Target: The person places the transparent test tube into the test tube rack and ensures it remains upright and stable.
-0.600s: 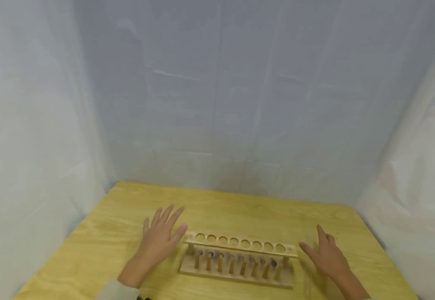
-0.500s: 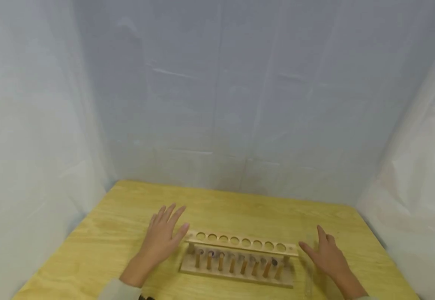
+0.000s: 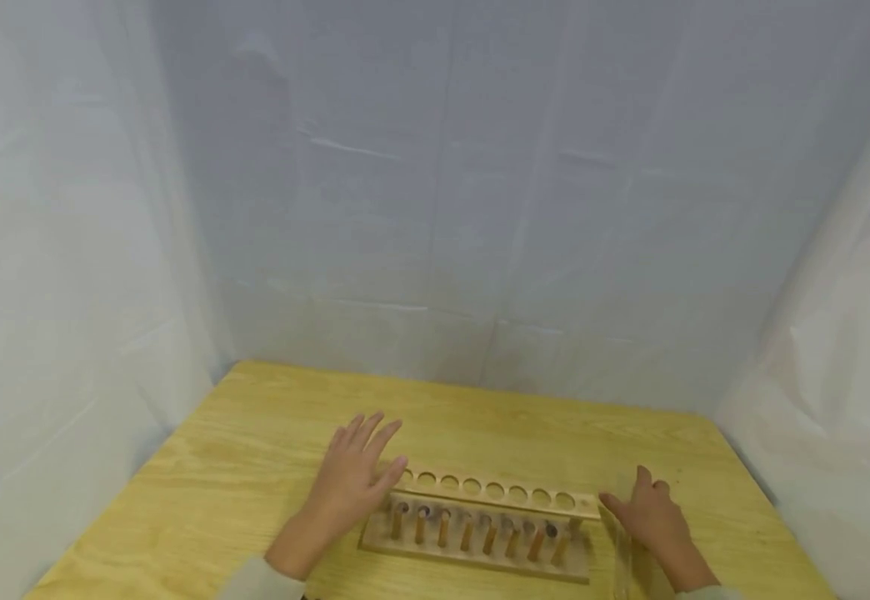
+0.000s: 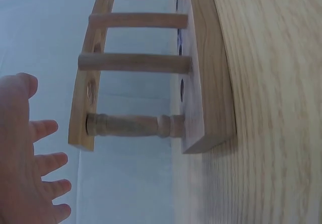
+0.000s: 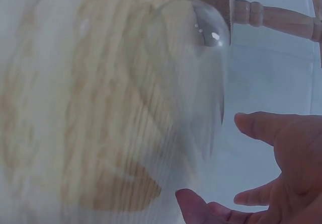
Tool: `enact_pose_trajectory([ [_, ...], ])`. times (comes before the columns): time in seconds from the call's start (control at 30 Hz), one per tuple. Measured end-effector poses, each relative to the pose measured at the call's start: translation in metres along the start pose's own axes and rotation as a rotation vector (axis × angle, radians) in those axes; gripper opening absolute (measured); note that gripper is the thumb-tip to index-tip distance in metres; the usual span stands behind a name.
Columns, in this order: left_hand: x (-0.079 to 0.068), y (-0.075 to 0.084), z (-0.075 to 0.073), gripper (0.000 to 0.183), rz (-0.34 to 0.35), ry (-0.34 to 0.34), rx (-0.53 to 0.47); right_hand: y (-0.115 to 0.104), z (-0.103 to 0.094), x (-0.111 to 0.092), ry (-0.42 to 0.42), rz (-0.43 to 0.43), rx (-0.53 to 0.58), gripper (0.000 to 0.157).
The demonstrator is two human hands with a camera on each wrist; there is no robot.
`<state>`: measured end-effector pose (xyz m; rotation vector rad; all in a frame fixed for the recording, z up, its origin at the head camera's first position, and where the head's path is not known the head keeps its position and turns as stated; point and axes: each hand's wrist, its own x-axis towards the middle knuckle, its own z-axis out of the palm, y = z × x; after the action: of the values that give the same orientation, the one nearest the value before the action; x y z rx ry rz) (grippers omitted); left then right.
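A wooden test tube rack [image 3: 472, 560] stands on the table, with a row of round holes along its top bar and upright pegs below. Over its left end is my left hand [image 3: 347, 482], fingers extended and holding nothing. The left wrist view shows this hand [image 4: 22, 158] apart from the rack's end post [image 4: 128, 125]. To the right of the rack lies a clear glass test tube [image 5: 188, 68], its rounded end towards the camera in the right wrist view. My right hand [image 3: 657, 518] hovers beside the tube, thumb and fingers spread apart. Whether a fingertip touches the glass is hard to tell.
The yellow wood-grain table [image 3: 285, 396] has rounded far corners. Pale plastic sheeting [image 3: 480, 208] hangs behind it and on both sides. Dark marks show on the rack's base near some pegs.
My left hand has moved right, so that it now covers part of the rack's left end. The right hand has come slightly lower, near the tube. The rack stays in place.
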<state>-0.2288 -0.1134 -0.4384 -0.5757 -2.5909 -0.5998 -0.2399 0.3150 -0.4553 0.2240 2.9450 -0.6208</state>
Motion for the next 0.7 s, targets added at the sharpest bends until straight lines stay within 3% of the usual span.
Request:
enact_pose_trajectory([
  [0.7, 0.000, 0.023, 0.025, 0.051, 0.054, -0.082, 0.018, 0.011, 0.010, 0.008, 0.029, -0.004, -0.026, 0.089],
])
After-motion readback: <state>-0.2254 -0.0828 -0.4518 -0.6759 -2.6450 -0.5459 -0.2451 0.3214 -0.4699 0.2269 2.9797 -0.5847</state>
